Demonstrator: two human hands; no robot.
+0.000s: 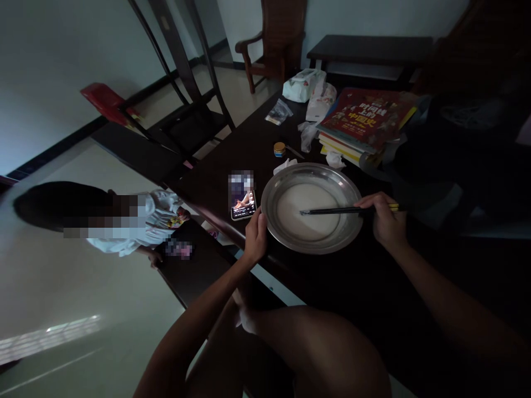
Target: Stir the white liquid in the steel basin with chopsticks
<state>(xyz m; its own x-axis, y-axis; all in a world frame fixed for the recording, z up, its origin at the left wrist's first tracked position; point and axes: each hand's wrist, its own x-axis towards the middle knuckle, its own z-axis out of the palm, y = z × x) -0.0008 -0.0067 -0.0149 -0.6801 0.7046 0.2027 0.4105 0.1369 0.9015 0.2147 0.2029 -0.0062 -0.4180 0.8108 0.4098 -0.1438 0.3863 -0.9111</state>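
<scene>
Head view: the right hand (388, 221) is holding a pair of dark chopsticks (332, 210), its fingers curling firmly around them near the yellow-marked end, while their tips are pointing inward over the middle of a wide metal bowl (311, 247). A smooth white mixture (313, 196) is covering the bowl's bottom, and stirring seems to be the step in hand. Doing it well is probably depending on low, even circles, with the tips reaching the bottom and sweeping along the wall where lumps could be hiding; a slow pace would be sparing the desk (257, 143) from splashes. A steady bowl is mattering just as much, since a thin metal one is likely to be sliding under the strokes. For that, the left hand (256, 237) is resting against the bowl's left edge, half curled with the thumb up by the rim; whether its fingers are actually gripping underneath, I can't make out. The bowl is sitting on the desk between both hands, touching the left one, with the right hand lying just beyond its right rim and the chopsticks crossing above that rim. The mixture is lying left of the right hand. A lit phone (244, 207) is lying just past the left hand, near the bowl.
</scene>
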